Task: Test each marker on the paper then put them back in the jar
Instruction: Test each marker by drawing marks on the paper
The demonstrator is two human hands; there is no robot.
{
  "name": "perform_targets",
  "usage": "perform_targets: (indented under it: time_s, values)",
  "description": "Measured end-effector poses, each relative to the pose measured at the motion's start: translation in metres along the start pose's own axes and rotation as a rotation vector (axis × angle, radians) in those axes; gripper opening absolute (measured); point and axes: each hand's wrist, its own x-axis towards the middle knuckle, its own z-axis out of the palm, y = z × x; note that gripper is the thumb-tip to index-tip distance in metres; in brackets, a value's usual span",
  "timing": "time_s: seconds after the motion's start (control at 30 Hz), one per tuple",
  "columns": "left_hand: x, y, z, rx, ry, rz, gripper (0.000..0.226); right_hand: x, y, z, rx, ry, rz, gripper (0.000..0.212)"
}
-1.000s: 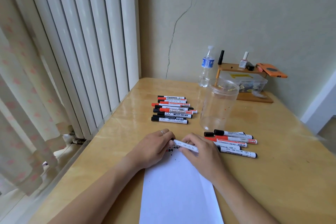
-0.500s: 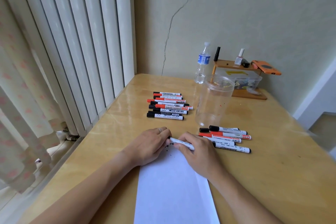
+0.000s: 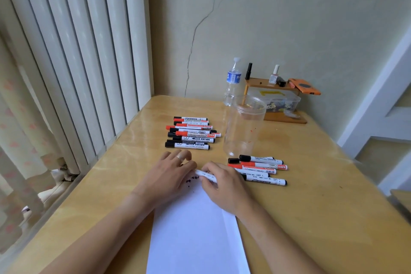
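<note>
Clear plastic jar (image 3: 244, 127), centre frame on desk (image 3: 311, 196), holds no markers: none returned yet. Paper (image 3: 195, 229), lower centre, bears cluster of dark test marks at its top edge. Marker (image 3: 205, 176) in use lies across paper's top: right hand (image 3: 224, 187) grips barrel, left hand (image 3: 171, 176) pinches its left end, cap likely. Left pile (image 3: 191, 132) above hands: about ten markers, overlap blurs count. Right pile (image 3: 259, 169) below jar: five. One jar, one paper. Which pile is tested, cannot tell.

Both hands on one marker (image 3: 205, 176) over paper (image 3: 195, 229): right hand (image 3: 224, 187) grips barrel, left hand (image 3: 171, 176) at its tip. Jar (image 3: 243, 127) upright behind.
</note>
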Motion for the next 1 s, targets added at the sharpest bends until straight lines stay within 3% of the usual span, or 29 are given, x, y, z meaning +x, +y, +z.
perform_targets:
  time_s: [0.1,0.27,0.43,0.53,0.77,0.83,0.93,1.0]
  values:
    - [0.007,0.005,-0.014,-0.003,0.072,-0.082,0.043,-0.001,0.003,-0.016,-0.002,0.026,0.006,0.009]
    - [0.038,0.049,-0.019,-0.134,0.197,0.002,0.026,-0.022,0.036,-0.054,-0.109,0.234,0.095,0.013]
    - [0.084,0.14,0.011,-0.343,0.01,0.141,0.022,-0.074,0.101,-0.097,-0.3,0.488,0.289,0.027]
    - [0.106,0.203,0.034,-0.436,-0.113,0.194,0.029,-0.114,0.134,-0.128,-0.409,0.566,0.462,0.01]
    - [0.147,0.339,0.075,-0.504,-0.373,0.201,0.061,-0.219,0.184,-0.207,-0.465,0.541,0.791,0.008]
    - [0.158,0.371,0.082,-0.454,-0.458,0.206,0.06,-0.247,0.193,-0.228,-0.458,0.519,0.884,0.006]
    - [0.17,0.399,0.091,-0.382,-0.527,0.203,0.057,-0.289,0.208,-0.253,-0.419,0.469,1.017,0.009]
    - [0.17,0.4,0.096,-0.35,-0.541,0.2,0.067,-0.317,0.223,-0.262,-0.409,0.423,1.1,0.01]
